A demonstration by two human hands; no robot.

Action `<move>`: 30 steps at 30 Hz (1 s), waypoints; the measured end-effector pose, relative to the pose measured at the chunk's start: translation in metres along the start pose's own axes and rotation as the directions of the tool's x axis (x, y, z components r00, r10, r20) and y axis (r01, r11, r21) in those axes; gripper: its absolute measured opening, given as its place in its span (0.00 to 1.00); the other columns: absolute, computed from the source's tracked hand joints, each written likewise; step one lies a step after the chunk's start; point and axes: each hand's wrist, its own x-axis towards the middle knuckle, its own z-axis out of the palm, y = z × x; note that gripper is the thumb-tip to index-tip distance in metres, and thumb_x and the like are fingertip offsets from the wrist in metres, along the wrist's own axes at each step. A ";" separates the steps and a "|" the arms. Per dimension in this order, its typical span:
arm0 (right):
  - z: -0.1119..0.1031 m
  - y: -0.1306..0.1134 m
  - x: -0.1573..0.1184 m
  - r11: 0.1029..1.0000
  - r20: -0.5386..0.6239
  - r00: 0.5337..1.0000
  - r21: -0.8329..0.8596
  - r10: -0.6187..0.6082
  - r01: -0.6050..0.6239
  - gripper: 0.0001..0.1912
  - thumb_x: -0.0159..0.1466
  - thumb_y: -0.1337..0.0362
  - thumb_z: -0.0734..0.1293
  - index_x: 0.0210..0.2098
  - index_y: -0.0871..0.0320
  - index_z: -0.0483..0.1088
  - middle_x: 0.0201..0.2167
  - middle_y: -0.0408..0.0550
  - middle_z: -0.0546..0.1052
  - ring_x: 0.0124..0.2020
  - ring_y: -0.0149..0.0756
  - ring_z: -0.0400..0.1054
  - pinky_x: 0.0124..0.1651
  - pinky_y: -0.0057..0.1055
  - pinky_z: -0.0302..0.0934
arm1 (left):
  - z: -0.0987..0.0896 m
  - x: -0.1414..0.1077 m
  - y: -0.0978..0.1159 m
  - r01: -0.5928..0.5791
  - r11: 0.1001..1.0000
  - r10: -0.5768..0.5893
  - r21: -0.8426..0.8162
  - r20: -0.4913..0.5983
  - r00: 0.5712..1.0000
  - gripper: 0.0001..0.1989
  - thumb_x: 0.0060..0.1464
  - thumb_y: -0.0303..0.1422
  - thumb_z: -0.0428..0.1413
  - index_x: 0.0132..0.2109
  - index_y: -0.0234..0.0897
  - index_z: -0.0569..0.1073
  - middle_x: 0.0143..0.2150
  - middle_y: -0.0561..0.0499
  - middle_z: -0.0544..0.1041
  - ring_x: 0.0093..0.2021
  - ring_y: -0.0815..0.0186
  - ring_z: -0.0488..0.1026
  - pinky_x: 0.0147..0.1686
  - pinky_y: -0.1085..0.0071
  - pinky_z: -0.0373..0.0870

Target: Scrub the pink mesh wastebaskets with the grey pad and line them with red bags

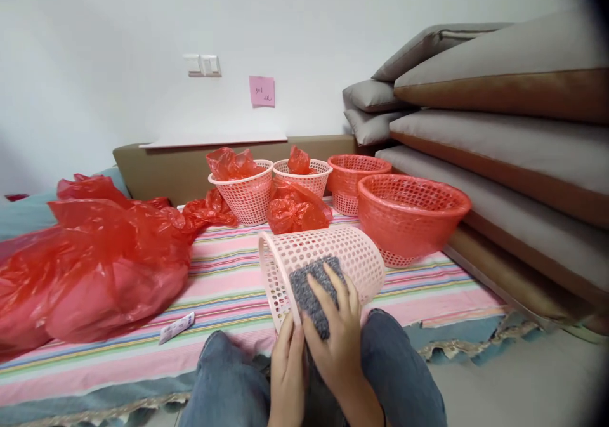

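A pale pink plastic basket [352,243] with a pierced wall lies on its side in front of me, its open rim to the left. My left hand [288,357] pinches the near lower part of that rim. Under my right hand [335,325] is a grey scouring pad [304,287], pressed against the basket's outer wall with the fingers spread over it. The palm side and the thumb's grip on the pad are partly hidden.
Behind stand two pink baskets [245,198] holding red plastic bags, and red-wrapped baskets [409,214] at the right. A large red bag [118,268] fills the left. A white remote-like item [177,327] lies on the striped cloth [223,275]. Cushions [499,135] are stacked at right.
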 end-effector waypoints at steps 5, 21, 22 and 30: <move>-0.014 -0.028 -0.028 0.998 -0.032 0.998 -0.036 -0.053 0.052 0.26 0.62 0.63 0.64 0.60 0.48 0.66 0.66 0.51 0.62 0.65 0.60 0.53 0.58 0.63 0.56 | -0.018 -0.035 -0.012 0.124 0.987 -0.136 -0.098 -0.136 0.981 0.26 0.49 0.56 0.60 0.44 0.42 0.82 0.43 0.46 0.84 0.46 0.52 0.80 0.41 0.64 0.79; -0.034 -0.060 -0.040 0.998 0.008 0.999 0.034 -0.049 0.048 0.28 0.62 0.66 0.63 0.61 0.49 0.64 0.67 0.48 0.61 0.67 0.53 0.53 0.63 0.58 0.55 | -0.012 -0.062 0.049 0.004 0.998 -0.019 -0.057 -0.265 0.964 0.21 0.54 0.54 0.57 0.34 0.39 0.77 0.25 0.54 0.76 0.26 0.65 0.71 0.25 0.74 0.70; -0.036 -0.060 -0.040 0.998 0.000 0.999 0.034 -0.055 0.055 0.28 0.62 0.67 0.62 0.62 0.49 0.63 0.68 0.49 0.59 0.67 0.53 0.52 0.64 0.59 0.53 | -0.012 -0.060 0.051 -0.038 0.999 0.029 -0.032 -0.245 0.969 0.22 0.54 0.54 0.57 0.35 0.38 0.77 0.29 0.53 0.78 0.29 0.64 0.73 0.29 0.74 0.71; -0.029 -0.055 -0.035 0.999 -0.006 0.999 -0.032 -0.033 0.033 0.29 0.64 0.63 0.59 0.65 0.50 0.60 0.70 0.50 0.54 0.70 0.56 0.47 0.65 0.62 0.51 | -0.026 -0.014 0.039 -0.281 0.948 0.284 0.146 0.004 0.959 0.21 0.59 0.51 0.53 0.37 0.38 0.79 0.32 0.50 0.80 0.31 0.63 0.75 0.31 0.73 0.73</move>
